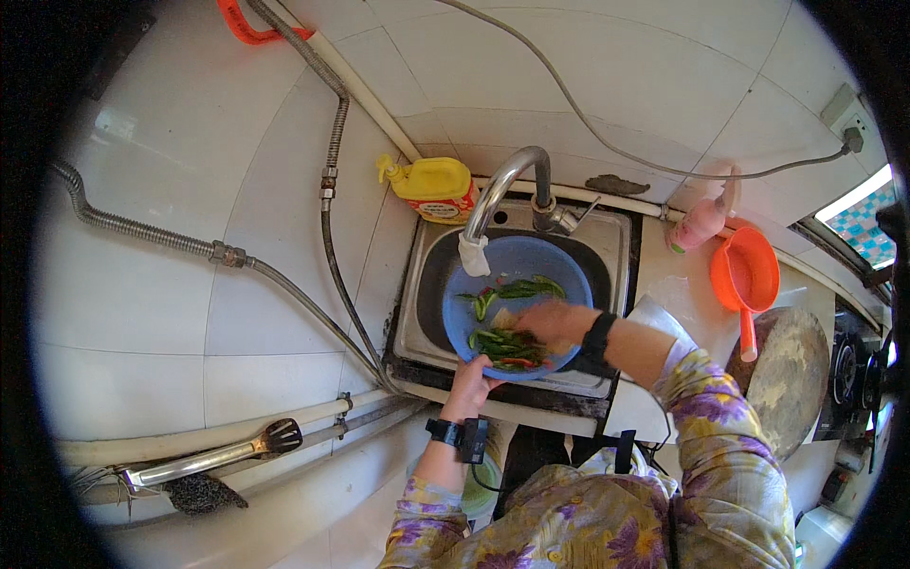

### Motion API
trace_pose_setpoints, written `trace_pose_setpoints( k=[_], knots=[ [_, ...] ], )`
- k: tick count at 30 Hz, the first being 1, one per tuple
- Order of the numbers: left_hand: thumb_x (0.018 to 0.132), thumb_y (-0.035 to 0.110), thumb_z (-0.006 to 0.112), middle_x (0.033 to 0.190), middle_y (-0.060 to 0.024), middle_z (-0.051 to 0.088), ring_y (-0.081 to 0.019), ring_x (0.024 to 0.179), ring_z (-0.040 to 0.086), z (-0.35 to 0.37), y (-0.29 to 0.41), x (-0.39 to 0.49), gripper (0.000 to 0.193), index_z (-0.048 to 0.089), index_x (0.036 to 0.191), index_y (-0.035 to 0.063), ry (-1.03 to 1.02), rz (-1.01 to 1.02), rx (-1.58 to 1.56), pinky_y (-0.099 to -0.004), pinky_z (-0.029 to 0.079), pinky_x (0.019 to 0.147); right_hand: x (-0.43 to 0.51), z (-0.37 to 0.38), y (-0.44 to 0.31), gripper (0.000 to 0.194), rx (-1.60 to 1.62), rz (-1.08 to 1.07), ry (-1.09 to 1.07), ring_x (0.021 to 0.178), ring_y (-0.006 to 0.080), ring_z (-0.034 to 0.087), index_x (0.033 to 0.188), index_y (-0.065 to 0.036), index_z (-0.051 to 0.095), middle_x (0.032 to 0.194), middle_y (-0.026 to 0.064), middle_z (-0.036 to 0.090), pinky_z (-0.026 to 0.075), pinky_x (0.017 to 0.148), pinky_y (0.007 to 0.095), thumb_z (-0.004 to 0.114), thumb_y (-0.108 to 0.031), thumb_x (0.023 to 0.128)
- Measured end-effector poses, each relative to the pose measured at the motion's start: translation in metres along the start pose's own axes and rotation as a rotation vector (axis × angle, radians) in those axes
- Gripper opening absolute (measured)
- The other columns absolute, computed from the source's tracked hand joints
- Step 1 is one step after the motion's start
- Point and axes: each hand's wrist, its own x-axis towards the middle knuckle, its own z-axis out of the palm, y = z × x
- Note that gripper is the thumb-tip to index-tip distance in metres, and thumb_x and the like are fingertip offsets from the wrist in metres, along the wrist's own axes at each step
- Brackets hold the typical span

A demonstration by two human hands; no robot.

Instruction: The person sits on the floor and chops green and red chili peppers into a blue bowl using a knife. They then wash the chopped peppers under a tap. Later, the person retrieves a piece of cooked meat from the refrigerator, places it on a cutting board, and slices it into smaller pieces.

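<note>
A blue plastic basin is set in the stainless steel sink, tilted towards me. My left hand grips its near rim, thumb over the edge. Inside are green peppers, some cut or split, with a few red pieces among them. My right hand is down in the basin over the peppers, blurred by motion. Its fingers are partly hidden, so whether they hold any peppers is unclear. The curved chrome faucet, a white cloth around its spout, hangs over the basin's far side.
A yellow pump bottle stands at the sink's back left corner. To the right are a pink bottle, an orange plastic ladle, a cleaver-like metal blade and a round chopping board. Metal tongs rest on the left wall pipes.
</note>
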Motion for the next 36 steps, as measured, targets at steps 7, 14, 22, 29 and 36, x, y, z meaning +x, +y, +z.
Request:
trace_pose_setpoints(
  k=[7, 14, 22, 29, 36],
  knots=[
    [0.084, 0.001, 0.051, 0.099, -0.0091, 0.047, -0.0275, 0.086, 0.059, -0.009, 0.003, 0.001, 0.023, 0.04, 0.104, 0.003, -0.1, 0.114, 0.011, -0.044, 0.058, 0.07, -0.009, -0.003, 0.031, 0.039, -0.003, 0.279, 0.115, 0.097, 0.0338, 0.062, 0.112, -0.011, 0.062, 0.106, 0.0145, 0.065, 0.052, 0.077, 0.0408, 0.064, -0.006, 0.074],
    [0.084, 0.005, 0.05, 0.107, -0.0147, 0.048, -0.0309, 0.091, 0.06, -0.007, 0.001, 0.005, 0.028, 0.04, 0.109, -0.0002, -0.056, 0.044, 0.016, -0.0439, 0.058, 0.071, 0.001, 0.006, -0.024, 0.047, -0.007, -0.022, -0.148, 0.099, 0.0329, 0.061, 0.123, -0.021, 0.057, 0.113, 0.0125, 0.061, 0.05, 0.082, 0.0435, 0.056, -0.007, 0.078],
    [0.081, 0.003, 0.05, 0.106, -0.0142, 0.053, -0.0314, 0.091, 0.061, -0.007, -0.004, -0.002, 0.029, 0.045, 0.109, -0.0029, -0.057, 0.038, -0.033, -0.0467, 0.057, 0.073, 0.001, -0.035, 0.004, 0.053, -0.033, 0.46, 0.447, 0.101, 0.0322, 0.061, 0.129, -0.023, 0.052, 0.121, 0.0122, 0.055, 0.052, 0.08, 0.0412, 0.051, -0.004, 0.08],
    [0.083, 0.001, 0.047, 0.095, -0.0144, 0.052, -0.0343, 0.093, 0.06, -0.025, -0.002, 0.002, 0.009, 0.045, 0.092, -0.0013, -0.025, 0.077, -0.058, -0.05, 0.056, 0.08, -0.029, -0.025, -0.001, 0.054, -0.008, 0.115, 0.326, 0.108, 0.0336, 0.057, 0.129, -0.021, 0.052, 0.123, 0.0145, 0.055, 0.048, 0.089, 0.0417, 0.059, -0.007, 0.077],
    [0.079, 0.0, 0.052, 0.1, -0.0108, 0.05, -0.03, 0.1, 0.054, -0.016, -0.012, 0.004, 0.024, 0.047, 0.103, 0.0014, -0.006, 0.06, -0.209, -0.0479, 0.052, 0.083, -0.13, -0.017, 0.132, 0.053, 0.263, 0.576, 0.775, 0.102, 0.037, 0.057, 0.125, -0.013, 0.055, 0.116, 0.0217, 0.057, 0.047, 0.084, 0.0407, 0.053, 0.0, 0.074]
  ],
)
